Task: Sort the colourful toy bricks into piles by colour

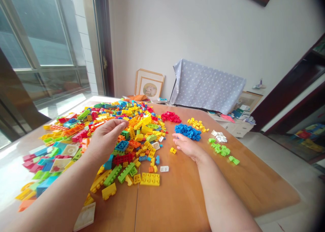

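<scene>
A large mixed heap of toy building bricks [122, 151] spreads over the left half of the wooden table [177, 205]. My left hand [108, 135] hovers above this heap, thumb and fingers pinched together; whatever lies between the tips is hidden. Right of the heap, my right hand [188, 146] is low over the table with its fingers apart and nothing visible in them. Its fingertips are just in front of a pile of small blue bricks [189, 132]. A small yellow brick [173, 151] lies just left of those fingers.
Sorted piles sit farther out: red bricks [171, 117], yellow bricks [197, 124], white bricks [219, 136] and light green bricks [220, 149]. A flat yellow brick [150, 179] and a white brick [164, 169] lie near the heap's front. Beyond the table stands something under a dotted cloth [208, 86].
</scene>
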Motion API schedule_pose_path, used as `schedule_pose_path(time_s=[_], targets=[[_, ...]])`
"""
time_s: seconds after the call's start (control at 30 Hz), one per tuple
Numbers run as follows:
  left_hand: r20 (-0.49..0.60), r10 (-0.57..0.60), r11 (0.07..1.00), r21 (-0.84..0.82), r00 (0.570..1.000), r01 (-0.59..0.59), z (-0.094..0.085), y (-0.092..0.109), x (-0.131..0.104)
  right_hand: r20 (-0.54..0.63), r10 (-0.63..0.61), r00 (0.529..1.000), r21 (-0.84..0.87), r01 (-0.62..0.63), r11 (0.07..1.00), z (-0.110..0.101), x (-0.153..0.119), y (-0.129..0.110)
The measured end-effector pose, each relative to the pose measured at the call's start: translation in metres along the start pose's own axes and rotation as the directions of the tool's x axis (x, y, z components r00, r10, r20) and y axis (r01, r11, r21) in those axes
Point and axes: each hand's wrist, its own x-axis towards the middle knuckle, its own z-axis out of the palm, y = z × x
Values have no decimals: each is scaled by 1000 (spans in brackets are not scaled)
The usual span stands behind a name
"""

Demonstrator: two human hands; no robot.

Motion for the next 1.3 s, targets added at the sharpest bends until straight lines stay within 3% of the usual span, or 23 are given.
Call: schedule_pose_path(time_s=[0.37, 0.57, 0.77, 0.97, 1.17, 1.3], targets=[[12, 3, 999, 40, 1000, -4, -2, -1, -1, -2, -10, 1000, 58, 10, 998, -3, 0, -3], [5, 1, 999, 37, 1000, -1, -2, -2, 0, -136, -89, 987, -169, 65, 983, -5, 7, 6], [4, 56, 998, -16, 998, -56, -4, 5, 0, -178, -188, 966, -322, 123, 939, -14, 12, 11], [-19, 159, 978, -132, 987, -160, 0, 39, -6, -257, -174, 951, -362, 72, 929, -19, 12, 7], [85, 279, 929, -275, 957, -246, -7, 93, -15, -218, -142, 966, -394, 46, 918, -19, 9, 6], [156, 282, 938, -251, 946, -239, -17, 115, -18, -171, -131, 976, -408, 51, 912, -15, 7, 5]])
